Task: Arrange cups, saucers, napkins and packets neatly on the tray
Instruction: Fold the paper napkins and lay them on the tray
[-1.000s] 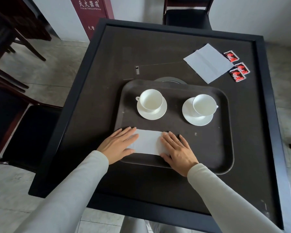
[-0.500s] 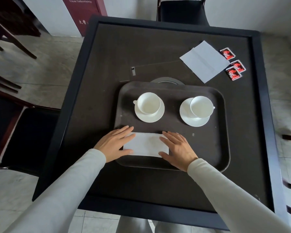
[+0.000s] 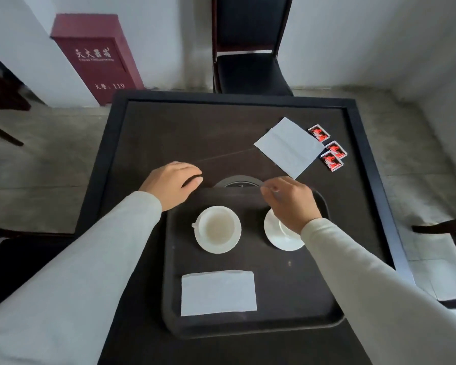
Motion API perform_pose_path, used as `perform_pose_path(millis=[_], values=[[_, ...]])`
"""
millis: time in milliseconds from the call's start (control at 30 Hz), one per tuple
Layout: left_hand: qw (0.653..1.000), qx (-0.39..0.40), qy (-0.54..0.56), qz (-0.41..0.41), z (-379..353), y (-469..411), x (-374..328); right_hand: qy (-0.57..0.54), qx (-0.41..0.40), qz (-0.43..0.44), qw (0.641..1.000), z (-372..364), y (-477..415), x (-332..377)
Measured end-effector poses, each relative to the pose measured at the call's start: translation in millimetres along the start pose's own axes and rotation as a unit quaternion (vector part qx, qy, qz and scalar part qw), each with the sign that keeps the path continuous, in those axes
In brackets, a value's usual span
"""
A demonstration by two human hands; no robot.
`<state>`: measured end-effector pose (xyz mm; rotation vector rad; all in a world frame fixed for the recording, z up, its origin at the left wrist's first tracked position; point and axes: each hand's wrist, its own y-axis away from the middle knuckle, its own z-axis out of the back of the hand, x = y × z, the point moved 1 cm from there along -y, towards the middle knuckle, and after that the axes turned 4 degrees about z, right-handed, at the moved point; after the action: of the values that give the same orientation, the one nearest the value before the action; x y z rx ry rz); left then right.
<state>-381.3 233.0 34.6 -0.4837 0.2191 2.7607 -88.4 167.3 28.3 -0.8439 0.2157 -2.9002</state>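
A dark tray (image 3: 300, 299) lies on the black table (image 3: 169, 127). On it stand a white cup on a saucer (image 3: 217, 229) and a second saucer (image 3: 277, 235) whose cup my right arm mostly hides. A folded white napkin (image 3: 218, 293) lies flat on the tray's near left part. A second napkin (image 3: 290, 146) lies unfolded on the table at the far right, with three red packets (image 3: 329, 151) beside it. My left hand (image 3: 171, 184) hovers over the tray's far left corner, fingers curled, empty. My right hand (image 3: 290, 201) is above the right cup, fingers loosely apart, holding nothing.
A round dark disc (image 3: 238, 181) is set in the table just beyond the tray. A black chair (image 3: 250, 69) stands at the far side, a red cabinet (image 3: 98, 59) by the wall at the left, and another chair (image 3: 453, 233) at the right edge.
Both hands have let go of the folded napkin and moved forward past the cups toward the far edge of the tray. The camera has tilted up and closer.
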Motion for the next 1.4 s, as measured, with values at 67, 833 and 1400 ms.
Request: perform_pose_path(millis=[67,833,1400], values=[[1.0,0.007,-0.005,-0.027,2,-34,-19,0.006,-0.018,-0.014,1.0,7,-20,-12],[0.984,0.104,-0.085,-0.116,-113,-292,-114,0.093,0.067,-0.18,0.977,-26,-110,-192],[0.971,0.1,-0.083,-0.199,-131,-322,-114,0.107,0.023,-0.135,0.985,-28,-106,-222]])
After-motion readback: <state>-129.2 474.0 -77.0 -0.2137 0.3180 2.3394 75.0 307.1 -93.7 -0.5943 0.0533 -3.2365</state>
